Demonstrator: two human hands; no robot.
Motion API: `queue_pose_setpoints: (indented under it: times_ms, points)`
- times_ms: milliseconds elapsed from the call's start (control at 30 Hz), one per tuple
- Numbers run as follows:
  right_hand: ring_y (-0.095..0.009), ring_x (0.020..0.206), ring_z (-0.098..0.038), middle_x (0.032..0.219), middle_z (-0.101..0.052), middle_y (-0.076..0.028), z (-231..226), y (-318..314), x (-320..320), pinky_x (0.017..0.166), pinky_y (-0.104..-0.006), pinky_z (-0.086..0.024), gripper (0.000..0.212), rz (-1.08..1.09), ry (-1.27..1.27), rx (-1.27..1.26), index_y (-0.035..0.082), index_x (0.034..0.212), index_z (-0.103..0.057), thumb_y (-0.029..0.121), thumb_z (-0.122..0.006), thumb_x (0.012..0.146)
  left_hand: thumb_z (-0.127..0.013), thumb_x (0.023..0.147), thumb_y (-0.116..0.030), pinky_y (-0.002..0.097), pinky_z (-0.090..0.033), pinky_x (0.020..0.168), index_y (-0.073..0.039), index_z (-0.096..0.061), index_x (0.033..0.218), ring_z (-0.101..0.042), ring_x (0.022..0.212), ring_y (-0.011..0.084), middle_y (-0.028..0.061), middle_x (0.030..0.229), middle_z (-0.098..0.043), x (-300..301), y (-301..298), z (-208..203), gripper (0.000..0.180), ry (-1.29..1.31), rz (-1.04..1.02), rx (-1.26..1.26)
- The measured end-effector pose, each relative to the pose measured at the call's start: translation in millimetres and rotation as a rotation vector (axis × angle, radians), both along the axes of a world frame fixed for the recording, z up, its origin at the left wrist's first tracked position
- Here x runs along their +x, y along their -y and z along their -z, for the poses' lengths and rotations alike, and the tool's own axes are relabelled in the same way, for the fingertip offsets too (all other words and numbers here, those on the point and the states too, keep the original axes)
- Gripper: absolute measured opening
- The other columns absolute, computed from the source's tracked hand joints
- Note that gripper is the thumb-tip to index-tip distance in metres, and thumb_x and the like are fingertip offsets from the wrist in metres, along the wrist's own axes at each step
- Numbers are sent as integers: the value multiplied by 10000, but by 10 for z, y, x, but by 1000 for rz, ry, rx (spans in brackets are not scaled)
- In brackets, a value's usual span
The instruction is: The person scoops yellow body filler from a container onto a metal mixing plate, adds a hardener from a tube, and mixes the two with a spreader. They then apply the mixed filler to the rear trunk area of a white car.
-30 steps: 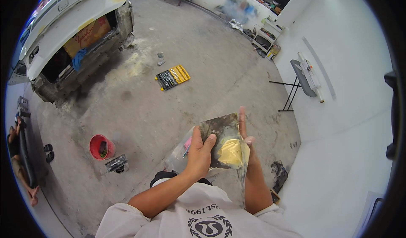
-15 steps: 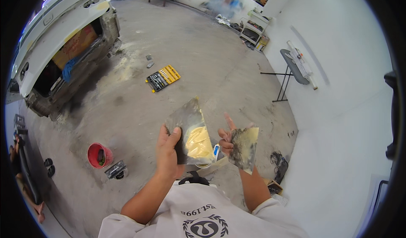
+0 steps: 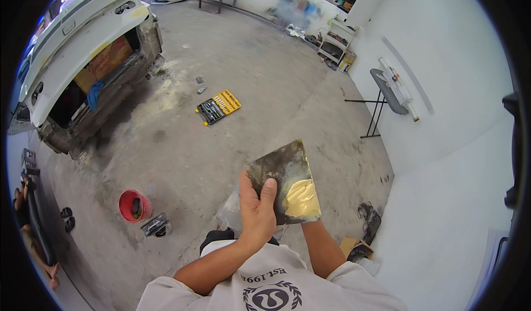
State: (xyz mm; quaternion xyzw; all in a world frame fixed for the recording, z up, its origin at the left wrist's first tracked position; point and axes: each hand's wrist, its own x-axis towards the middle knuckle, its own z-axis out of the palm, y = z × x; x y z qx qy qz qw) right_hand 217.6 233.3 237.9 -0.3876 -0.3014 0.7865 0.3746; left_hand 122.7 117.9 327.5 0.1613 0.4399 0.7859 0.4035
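The left hand (image 3: 255, 210) has its grip clamped on a flat, dark grey, smeared square metal mixing board (image 3: 283, 181), thumb pressed on the upper face near its left edge, fingers underneath. A glossy pale yellow blob of body filler (image 3: 300, 197) sits on the board just right of that grip. The right forearm rises beneath the board, and the right hand is hidden behind it, so whether its grip is closed or apart cannot be told. Beyond the grip, on the grey concrete floor (image 3: 265, 73), lies an open yellow and black socket set case (image 3: 218, 106). Left of the grip stands a red plastic bucket (image 3: 134, 205), and farther up and left a white car with its rear bumper removed (image 3: 83, 62)
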Motion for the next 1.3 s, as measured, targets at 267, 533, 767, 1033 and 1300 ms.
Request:
queue_pose_setpoints:
  times_ms: [267,533,767,1033,1300]
  points:
    - [-329,1194,-664,1321,-667,-156,-94,-418,396,1053,-525,-527,548,239,-241,163,-23,1383,-543,326,-713,997,-544,1079,-117,320,-454,1072,-50,-387,1449,-560,1196,169,94,1363,-562,-338,7,174,407,311,-42,39]
    - [-303,1021,-710,1267,-688,-151,-81,185,397,882,-408,-579,389,-238,878,1305,38,1397,-604,154,-625,1026,-536,1073,-70,326,-439,1075,-48,-378,1476,-538,1212,187,104,1367,-551,-389,-324,506,434,149,-260,98]
    - [-287,1205,-660,1304,-686,-71,-876,-515,414,1052,-473,-488,454,-55,1022,1695,158,1252,-735,-45,-656,853,-512,1090,-91,314,-459,1035,-77,-470,1468,-567,1154,158,86,1313,-598,-773,-340,273,380,-314,-129,11]
    - [-224,1259,-636,1261,-708,17,-1064,-247,-383,1111,-462,-438,505,-287,786,1970,242,1222,-752,-13,-668,794,-537,1081,-105,313,-498,702,-121,-573,1425,-594,745,145,94,894,-678,-826,-362,90,346,-733,-236,-96]
    - [-232,1232,-658,1248,-712,-27,-923,-319,-237,1073,-466,-471,477,-470,766,1892,204,1293,-723,16,-668,857,-524,1083,-97,335,-521,824,-86,-541,1426,-647,868,197,139,1056,-699,-1223,-158,93,343,-939,-534,-93]
